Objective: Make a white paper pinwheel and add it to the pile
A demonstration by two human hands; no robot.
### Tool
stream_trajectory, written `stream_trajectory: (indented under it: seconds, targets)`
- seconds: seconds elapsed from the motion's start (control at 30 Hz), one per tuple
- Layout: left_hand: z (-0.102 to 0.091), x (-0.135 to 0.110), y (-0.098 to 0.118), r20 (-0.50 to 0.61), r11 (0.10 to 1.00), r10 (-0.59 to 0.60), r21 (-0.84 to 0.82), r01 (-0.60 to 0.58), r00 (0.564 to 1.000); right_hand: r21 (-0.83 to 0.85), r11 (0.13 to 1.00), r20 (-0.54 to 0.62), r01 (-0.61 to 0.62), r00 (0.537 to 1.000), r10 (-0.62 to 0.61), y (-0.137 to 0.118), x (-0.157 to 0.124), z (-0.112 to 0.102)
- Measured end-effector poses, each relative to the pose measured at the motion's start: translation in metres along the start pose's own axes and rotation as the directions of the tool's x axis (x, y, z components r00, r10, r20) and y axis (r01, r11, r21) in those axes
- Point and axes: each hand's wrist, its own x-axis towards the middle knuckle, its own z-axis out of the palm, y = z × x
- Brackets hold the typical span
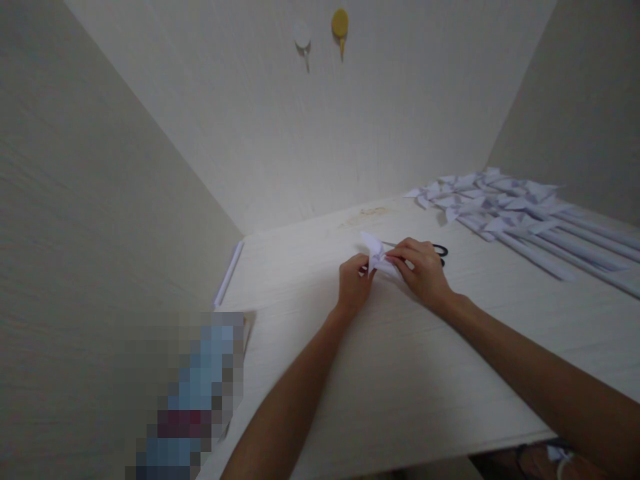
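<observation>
A small white paper pinwheel (377,256) is held between my two hands above the middle of the table. My left hand (355,280) pinches it from the left and below, with the fingertips partly hidden behind the paper. From the right, the thumb and fingers of my right hand (420,267) press together at the pinwheel's centre. A pair of scissors (441,251) with black handles lies on the table behind my right hand, its blades partly covered by the fingers.
On the right of the white table (400,387) lie several paper pinwheels (500,207) on rolled paper sticks. A white paper roll (229,273) rests along the left wall. Nearer stands a blurred-out object (200,387). Yellow (340,23) and white hooks (302,35) are on the back wall.
</observation>
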Motion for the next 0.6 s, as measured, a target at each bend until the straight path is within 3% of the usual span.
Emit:
stream_trajectory:
  seconds: [0.33, 0.6]
  targets:
    - [0.0012, 0.0002, -0.0015, -0.021, 0.999, 0.039, 0.005, -0.039, 0.999, 0.031, 0.999, -0.037, -0.037, 0.999, 0.038, -0.0001, -0.001, 0.0036]
    - [0.0014, 0.0, -0.0001, -0.039, 1.0, 0.018, -0.001, -0.018, 0.999, 0.036, 0.999, 0.013, -0.031, 0.999, 0.03, -0.0025, 0.0003, 0.0019]
